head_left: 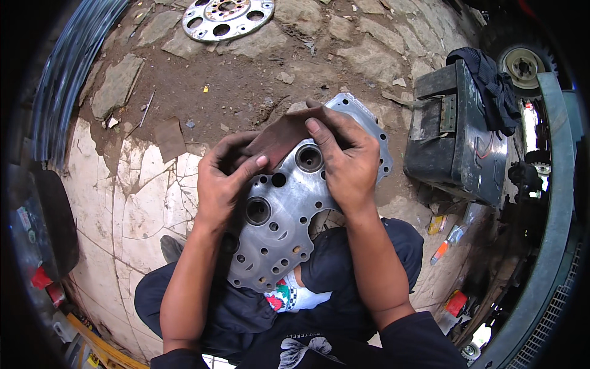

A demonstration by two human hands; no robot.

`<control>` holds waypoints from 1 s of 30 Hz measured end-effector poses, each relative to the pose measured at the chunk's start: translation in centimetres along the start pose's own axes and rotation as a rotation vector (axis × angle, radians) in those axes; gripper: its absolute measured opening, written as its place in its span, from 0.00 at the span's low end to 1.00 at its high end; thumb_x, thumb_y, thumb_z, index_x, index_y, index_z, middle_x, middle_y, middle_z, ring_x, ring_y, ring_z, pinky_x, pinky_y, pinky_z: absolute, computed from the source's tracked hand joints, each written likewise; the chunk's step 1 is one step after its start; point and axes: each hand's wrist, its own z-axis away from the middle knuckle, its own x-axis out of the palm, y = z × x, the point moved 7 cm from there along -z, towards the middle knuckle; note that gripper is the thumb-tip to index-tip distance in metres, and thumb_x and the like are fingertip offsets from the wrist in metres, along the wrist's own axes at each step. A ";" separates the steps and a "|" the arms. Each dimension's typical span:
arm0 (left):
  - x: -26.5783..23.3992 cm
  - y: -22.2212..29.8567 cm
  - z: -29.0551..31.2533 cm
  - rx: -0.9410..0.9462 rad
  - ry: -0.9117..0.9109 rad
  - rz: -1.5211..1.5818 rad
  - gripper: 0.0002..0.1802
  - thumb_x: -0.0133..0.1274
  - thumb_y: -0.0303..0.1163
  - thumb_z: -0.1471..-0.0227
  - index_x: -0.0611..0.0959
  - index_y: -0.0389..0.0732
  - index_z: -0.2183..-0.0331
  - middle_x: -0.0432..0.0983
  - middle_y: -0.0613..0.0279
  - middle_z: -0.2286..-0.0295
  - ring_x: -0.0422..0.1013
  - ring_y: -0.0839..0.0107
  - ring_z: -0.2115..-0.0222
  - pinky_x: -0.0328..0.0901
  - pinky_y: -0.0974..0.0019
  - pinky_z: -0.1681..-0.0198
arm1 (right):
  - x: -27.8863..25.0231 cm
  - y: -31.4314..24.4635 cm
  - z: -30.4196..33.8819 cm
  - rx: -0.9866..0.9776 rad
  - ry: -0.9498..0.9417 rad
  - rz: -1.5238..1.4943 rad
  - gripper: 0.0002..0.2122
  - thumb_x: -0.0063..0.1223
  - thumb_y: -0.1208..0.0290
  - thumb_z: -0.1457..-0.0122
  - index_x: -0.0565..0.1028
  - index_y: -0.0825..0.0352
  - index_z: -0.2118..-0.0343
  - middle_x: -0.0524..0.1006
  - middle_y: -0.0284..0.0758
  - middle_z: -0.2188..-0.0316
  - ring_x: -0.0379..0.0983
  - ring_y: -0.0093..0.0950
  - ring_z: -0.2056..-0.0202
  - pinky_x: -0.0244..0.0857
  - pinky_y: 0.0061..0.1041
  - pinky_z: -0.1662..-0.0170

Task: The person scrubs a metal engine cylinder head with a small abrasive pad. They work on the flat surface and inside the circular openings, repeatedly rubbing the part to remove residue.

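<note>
A brown sheet of sandpaper [284, 136] is stretched between my two hands, bent along its length. My left hand [228, 171] pinches its left end, thumb on top. My right hand [351, 154] grips the other end in the same way, with the thumb pressed on it. Below the sheet, a flat grey metal engine part [289, 206], probably a cylinder head, leans across my lap at a slant. Round ports and several smaller bolt holes pierce its smooth face. My hands and the sandpaper cover part of its far half.
Another brown sheet [169, 139] lies on the ground to the left. A round metal disc [261, 15] with holes lies at the far side. To the right stands a black box [430, 144] with dark cloth [491, 89] on top. Metal strips [64, 80] curve along the far left.
</note>
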 end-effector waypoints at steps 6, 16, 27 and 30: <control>0.3 -0.4 1.0 -0.051 0.022 0.302 0.27 0.66 0.32 0.38 0.74 0.34 0.44 0.78 0.52 0.48 0.75 0.68 0.48 0.71 0.63 0.43 | 4.8 -2.7 3.0 -0.184 -0.193 0.304 0.20 0.68 0.78 0.45 0.85 0.65 0.47 0.83 0.47 0.50 0.83 0.40 0.52 0.76 0.33 0.45; -0.8 -0.6 -0.1 0.146 0.208 -0.214 0.20 0.63 0.31 0.36 0.78 0.34 0.47 0.83 0.53 0.54 0.78 0.68 0.51 0.72 0.63 0.46 | 3.1 -2.6 1.6 -0.197 -0.571 0.240 0.18 0.64 0.77 0.44 0.84 0.70 0.49 0.85 0.43 0.51 0.84 0.39 0.51 0.75 0.32 0.43; 2.9 -1.5 -4.8 -0.004 0.090 -0.823 0.28 0.73 0.42 0.46 0.87 0.29 0.53 0.88 0.51 0.63 0.82 0.68 0.63 0.74 0.63 0.55 | -12.7 3.8 -7.6 0.252 0.065 0.145 0.17 0.60 0.62 0.30 0.83 0.67 0.45 0.86 0.39 0.54 0.83 0.28 0.56 0.74 0.28 0.51; 3.6 -2.5 -6.3 -0.088 0.089 -0.884 0.27 0.74 0.41 0.47 0.87 0.29 0.54 0.88 0.51 0.64 0.82 0.68 0.64 0.74 0.62 0.58 | -11.9 8.7 -7.3 0.423 0.043 0.092 0.20 0.60 0.58 0.29 0.80 0.67 0.42 0.85 0.39 0.53 0.83 0.29 0.55 0.75 0.30 0.54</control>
